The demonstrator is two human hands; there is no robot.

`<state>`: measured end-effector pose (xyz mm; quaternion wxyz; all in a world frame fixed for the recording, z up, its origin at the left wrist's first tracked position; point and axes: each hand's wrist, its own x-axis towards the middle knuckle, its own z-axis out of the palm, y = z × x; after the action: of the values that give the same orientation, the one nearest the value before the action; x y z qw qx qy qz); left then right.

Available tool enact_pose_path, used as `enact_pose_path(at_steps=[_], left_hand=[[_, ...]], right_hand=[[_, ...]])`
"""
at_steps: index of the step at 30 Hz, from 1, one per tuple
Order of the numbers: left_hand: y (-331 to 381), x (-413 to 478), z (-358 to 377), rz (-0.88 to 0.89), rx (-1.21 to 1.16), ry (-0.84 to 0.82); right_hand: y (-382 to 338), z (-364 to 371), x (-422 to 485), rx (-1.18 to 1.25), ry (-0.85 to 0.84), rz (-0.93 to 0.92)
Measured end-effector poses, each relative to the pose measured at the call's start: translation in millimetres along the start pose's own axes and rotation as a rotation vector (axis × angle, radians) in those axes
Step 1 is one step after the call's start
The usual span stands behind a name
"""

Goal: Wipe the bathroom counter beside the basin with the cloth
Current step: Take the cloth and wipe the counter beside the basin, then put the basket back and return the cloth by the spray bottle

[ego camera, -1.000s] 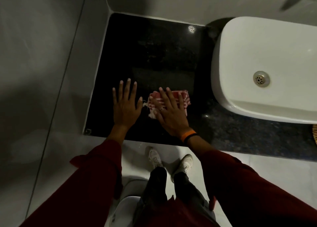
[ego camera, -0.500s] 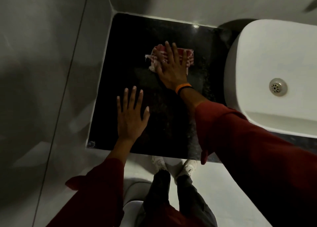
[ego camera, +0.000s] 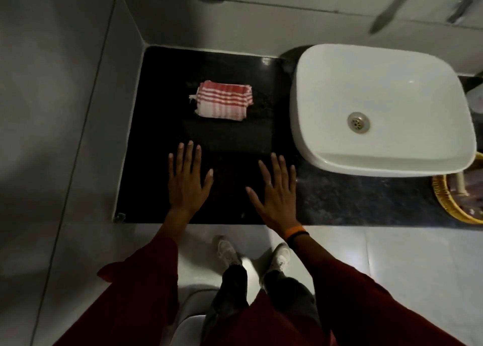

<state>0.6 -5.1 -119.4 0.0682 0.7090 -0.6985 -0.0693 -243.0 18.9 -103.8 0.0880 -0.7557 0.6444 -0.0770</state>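
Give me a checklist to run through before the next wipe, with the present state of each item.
1. Cloth within reach on the counter: ok, it lies folded, ahead of both hands.
2. Right hand free to pick it up: ok, flat, open, empty.
3. Left hand free: ok, flat on the counter, empty.
4. Wiping path clear: ok, only the cloth sits left of the basin.
5. Cloth apart from the basin: ok, a gap of dark counter shows between them.
6. Counter already clean: cannot tell, the surface is too dark.
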Motion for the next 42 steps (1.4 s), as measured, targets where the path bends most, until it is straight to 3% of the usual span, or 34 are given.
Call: enact_pose_path(at_steps=[6, 16, 23, 30, 37, 42], left_hand=[[143.9, -52.8, 10.0, 0.325, -0.083, -0.058], [420.9, -53.6, 37.7, 0.576, -0.181, -0.084], [563.8, -38.1, 54.3, 0.454, -0.281, -0.063], [643.7, -10.2, 68.5, 0.294, -0.374, -0.148], [670.6, 7.1, 70.5, 0.126, -0.407, -0.159], [650.3, -5.3, 62.8, 0.136, -0.46, -0.144]], right_hand=[[103.6, -25.2, -62.0, -0.065, 0.019, 0.102], [323.6, -100.1, -103.5, -0.062, 0.2, 0.298], [462.0, -152.3, -106.8, -0.071, 0.262, 0.405], [556.7, -170.8, -86.6, 0.11, 0.266, 0.609], [586.2, -180.5, -77.8, 0.364, 0.244, 0.707], [568.3, -179.2, -95.9, 0.394, 0.246, 0.684]])
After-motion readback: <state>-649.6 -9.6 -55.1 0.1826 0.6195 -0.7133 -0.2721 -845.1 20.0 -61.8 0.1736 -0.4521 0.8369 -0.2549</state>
